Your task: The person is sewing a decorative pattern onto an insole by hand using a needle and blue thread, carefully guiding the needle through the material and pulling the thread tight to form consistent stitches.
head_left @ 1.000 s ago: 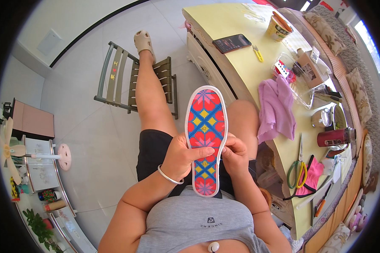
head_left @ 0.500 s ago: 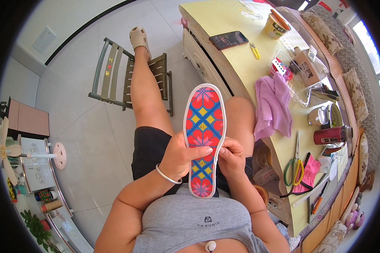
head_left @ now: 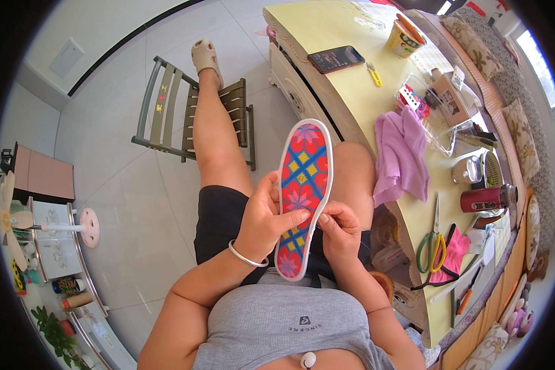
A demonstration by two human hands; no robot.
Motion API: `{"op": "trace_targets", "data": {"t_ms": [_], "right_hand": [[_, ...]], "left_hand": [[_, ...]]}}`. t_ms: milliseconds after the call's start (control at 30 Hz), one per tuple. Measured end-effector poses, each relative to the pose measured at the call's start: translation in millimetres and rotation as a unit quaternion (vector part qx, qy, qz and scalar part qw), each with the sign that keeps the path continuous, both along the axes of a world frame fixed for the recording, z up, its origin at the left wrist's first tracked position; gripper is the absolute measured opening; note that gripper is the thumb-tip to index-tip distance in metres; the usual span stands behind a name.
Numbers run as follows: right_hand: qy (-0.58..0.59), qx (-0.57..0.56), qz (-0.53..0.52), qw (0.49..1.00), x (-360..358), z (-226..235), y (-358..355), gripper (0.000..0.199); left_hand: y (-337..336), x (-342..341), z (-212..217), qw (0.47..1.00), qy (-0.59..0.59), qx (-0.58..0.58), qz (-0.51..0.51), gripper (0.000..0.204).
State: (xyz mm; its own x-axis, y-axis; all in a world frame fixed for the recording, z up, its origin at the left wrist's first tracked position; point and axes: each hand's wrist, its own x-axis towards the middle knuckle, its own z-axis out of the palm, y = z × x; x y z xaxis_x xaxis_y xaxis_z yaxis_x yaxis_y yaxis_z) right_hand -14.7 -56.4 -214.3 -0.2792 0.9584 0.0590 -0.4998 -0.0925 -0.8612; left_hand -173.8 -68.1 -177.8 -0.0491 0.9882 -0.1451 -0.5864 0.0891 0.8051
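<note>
A long embroidered insole (head_left: 302, 185) with a white rim and a red, blue and yellow flower pattern stands upright over my lap. My left hand (head_left: 264, 216) grips its left edge, thumb across the patterned face, a silver bangle on the wrist. My right hand (head_left: 339, 229) pinches at the insole's right edge near its lower half, fingers closed; a thin dark thread seems to run from it. Whether a needle is in the fingers is too small to tell.
A yellow table (head_left: 339, 92) runs along my right with a phone (head_left: 335, 58), a purple cloth (head_left: 402, 154), green-handled scissors (head_left: 433, 243), a red cup (head_left: 484, 198), a paper cup (head_left: 403, 37) and a clear box. My left leg rests on a slatted chair (head_left: 166, 111).
The view has shifted slightly. Both hands and the insole keep nearly the same pose; my right hand's fingers have worked a little at the insole's edge.
</note>
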Motion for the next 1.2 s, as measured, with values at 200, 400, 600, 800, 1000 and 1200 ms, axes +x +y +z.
{"op": "trace_targets", "data": {"t_ms": [200,400,600,800,1000,1200], "right_hand": [[-0.047,0.026,-0.024,0.998,3,7,-4,0.006],[0.003,0.016,0.014,1.000,5,1,-3,0.006],[0.011,-0.014,0.016,1.000,0,5,-2,0.004],[0.017,-0.027,0.002,0.999,-3,2,-4,0.003],[0.007,-0.033,-0.015,0.999,-7,5,-6,0.004],[0.000,-0.011,0.009,1.000,-3,4,-7,0.006]], "left_hand": [[1,0,-2,0.998,-0.009,0.030,-0.053,0.087],[0,2,3,0.998,-0.019,0.018,-0.049,0.086],[1,2,3,0.998,-0.038,0.017,-0.042,0.085],[4,2,5,0.999,-0.001,0.029,-0.035,0.083],[2,2,5,0.999,-0.035,0.025,-0.027,0.081],[4,1,10,0.999,-0.007,0.014,-0.035,0.078]]}}
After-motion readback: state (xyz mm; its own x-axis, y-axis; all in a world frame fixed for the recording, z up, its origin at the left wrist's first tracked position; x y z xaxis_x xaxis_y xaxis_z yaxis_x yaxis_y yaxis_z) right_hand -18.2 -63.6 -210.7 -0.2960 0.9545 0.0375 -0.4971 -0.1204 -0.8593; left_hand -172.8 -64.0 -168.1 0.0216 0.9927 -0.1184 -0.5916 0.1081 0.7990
